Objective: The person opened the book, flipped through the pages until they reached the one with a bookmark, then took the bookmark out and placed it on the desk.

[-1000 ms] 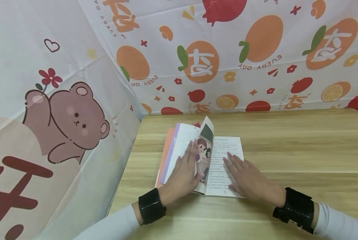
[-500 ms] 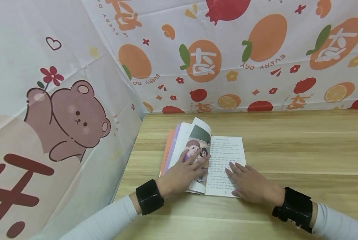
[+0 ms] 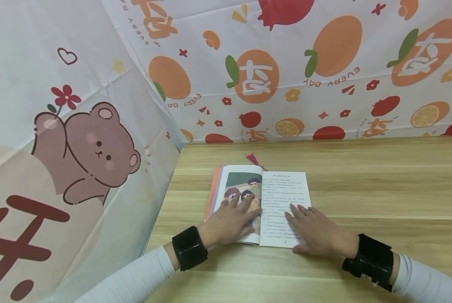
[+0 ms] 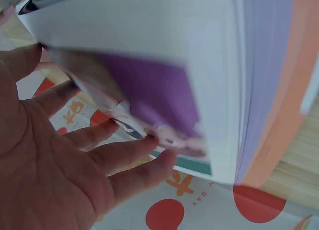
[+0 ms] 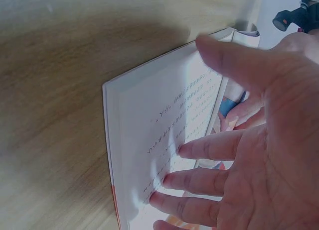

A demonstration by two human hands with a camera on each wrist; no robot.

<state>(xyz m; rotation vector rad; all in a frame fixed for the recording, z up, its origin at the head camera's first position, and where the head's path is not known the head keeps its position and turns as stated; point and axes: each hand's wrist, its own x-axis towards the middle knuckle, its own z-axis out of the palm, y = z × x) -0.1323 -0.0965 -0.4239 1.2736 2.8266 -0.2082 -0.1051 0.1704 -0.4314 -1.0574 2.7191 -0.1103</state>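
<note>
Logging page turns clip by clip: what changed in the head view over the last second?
The illustrated page, raised and curved before, has swung leftward and down and lies nearly flat. The left hand now lies over it, its fingertips further right and lower. The pink tassel, mostly hidden earlier, shows beyond the book. The right hand stays spread on the text page, and the book stays put.

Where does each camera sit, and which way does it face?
Head: on the head, facing forward and down at the open book; left hand, right hand, black wristbands, sleeves show.
Left wrist: on that wrist, facing the illustrated page; left hand shows palm-side.
Right wrist: on that wrist, facing the text page; right hand, part of left hand show.
Head and left wrist share the fruit-print cloth.
</note>
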